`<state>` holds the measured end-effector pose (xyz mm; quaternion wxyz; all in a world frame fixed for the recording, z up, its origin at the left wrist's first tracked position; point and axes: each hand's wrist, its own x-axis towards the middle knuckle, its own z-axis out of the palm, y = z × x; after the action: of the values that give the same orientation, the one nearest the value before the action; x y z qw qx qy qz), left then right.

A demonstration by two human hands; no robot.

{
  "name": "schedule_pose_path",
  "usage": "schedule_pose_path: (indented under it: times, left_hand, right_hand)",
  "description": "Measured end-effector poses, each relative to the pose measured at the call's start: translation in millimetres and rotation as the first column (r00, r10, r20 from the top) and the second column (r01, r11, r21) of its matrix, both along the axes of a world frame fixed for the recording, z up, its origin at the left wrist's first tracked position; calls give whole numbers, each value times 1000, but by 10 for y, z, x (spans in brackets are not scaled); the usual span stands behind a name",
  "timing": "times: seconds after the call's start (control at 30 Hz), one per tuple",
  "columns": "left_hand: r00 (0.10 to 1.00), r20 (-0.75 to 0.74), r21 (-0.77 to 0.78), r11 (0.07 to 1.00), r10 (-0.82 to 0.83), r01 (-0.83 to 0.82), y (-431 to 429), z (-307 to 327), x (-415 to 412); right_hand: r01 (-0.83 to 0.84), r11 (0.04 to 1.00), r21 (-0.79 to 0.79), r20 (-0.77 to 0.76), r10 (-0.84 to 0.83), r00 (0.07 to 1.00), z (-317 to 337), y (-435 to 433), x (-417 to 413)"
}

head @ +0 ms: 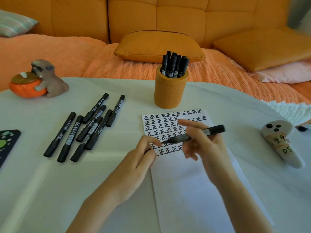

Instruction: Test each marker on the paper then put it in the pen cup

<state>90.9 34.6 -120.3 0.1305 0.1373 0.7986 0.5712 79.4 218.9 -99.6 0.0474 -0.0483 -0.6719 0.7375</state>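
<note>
Home living room: orange sofa (168,17) with loose cushions (158,46), knitted throw (101,64), dog figurine (48,78) on a white table (50,182).

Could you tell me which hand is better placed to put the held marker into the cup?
Right. The right hand grips the black marker, with the orange ribbed pen cup just beyond it; the left hand is only at its tip end.

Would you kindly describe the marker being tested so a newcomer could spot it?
Find the white paper covered in black characters, in front of the orange pen cup. Over it the right hand holds one black marker at a slant. It alone is in a hand; the other markers lie left of the paper or stand in the cup.
</note>
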Motion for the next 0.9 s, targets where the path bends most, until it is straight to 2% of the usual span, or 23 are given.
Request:
schedule_pose_path:
  times: [0.13, 0.27, 0.5, 0.9]
  left_hand:
    - [999, -35, -41, 999, 1, -3, -15, -43, -34]
    - [996, -75, -61, 997, 52, -57, -14, -33, -51]
    - [981, -101, -67, 982, 168, -176, -9, -60, -82]
    - [986, -110, -180, 973, 126, -145, -9, -132, -108]
  right_hand:
    - [142, 989, 28, -6, -142, 990, -4, 398, -85]
    - [312, 939, 143, -43, -309, 950, -68, 679, -105]
    - [360, 876, 320, 8, -382, 924, -234, 749, -140]
    - [451, 798, 401, -42, -475, 879, -382, 763, -179]
